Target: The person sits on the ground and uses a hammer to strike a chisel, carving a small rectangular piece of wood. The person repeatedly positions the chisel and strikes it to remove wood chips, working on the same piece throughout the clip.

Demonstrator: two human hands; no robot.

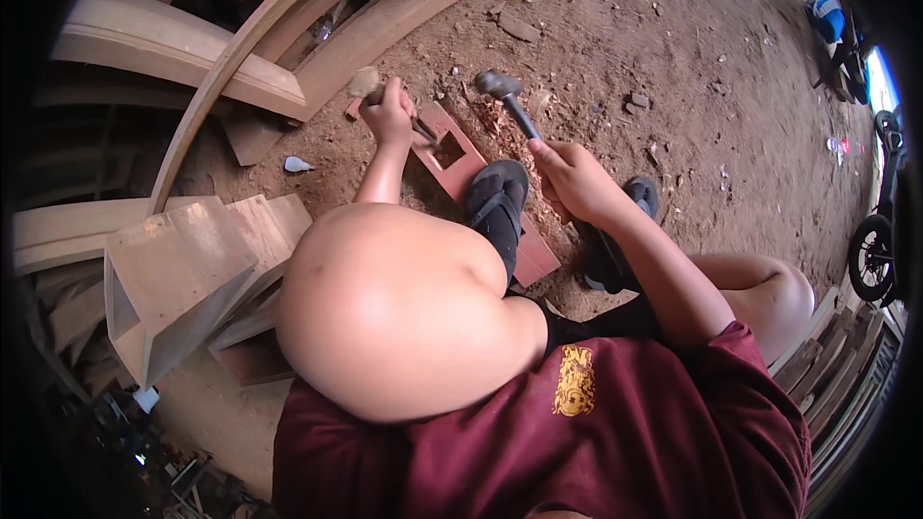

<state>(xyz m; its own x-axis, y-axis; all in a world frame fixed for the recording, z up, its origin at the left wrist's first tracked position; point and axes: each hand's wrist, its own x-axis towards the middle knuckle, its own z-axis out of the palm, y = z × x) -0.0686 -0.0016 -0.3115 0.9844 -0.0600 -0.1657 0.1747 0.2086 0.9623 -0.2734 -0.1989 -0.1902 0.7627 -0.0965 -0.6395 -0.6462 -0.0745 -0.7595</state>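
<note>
My left hand [388, 117] is closed around a chisel [424, 129], whose frayed, pale handle end sticks out above the fist. The chisel's blade points down to the edge of a rectangular hole in a reddish wooden board [535, 258] on the ground. My right hand [577, 181] grips a hammer [520, 118] by its dark handle. The dark, rounded hammer head is raised to the right of the chisel, apart from it. One sandalled foot [497, 190] presses on the board just below the hole; the other foot [641, 195] is farther right.
Wood shavings [500, 123] lie beside the board on the dirt floor [692, 96]. Curved wooden frames [356, 34] stand at the far left, and a box-like wooden piece [183, 259] is nearer. Stacked planks [846, 365] and a black wheel [870, 258] are at the right.
</note>
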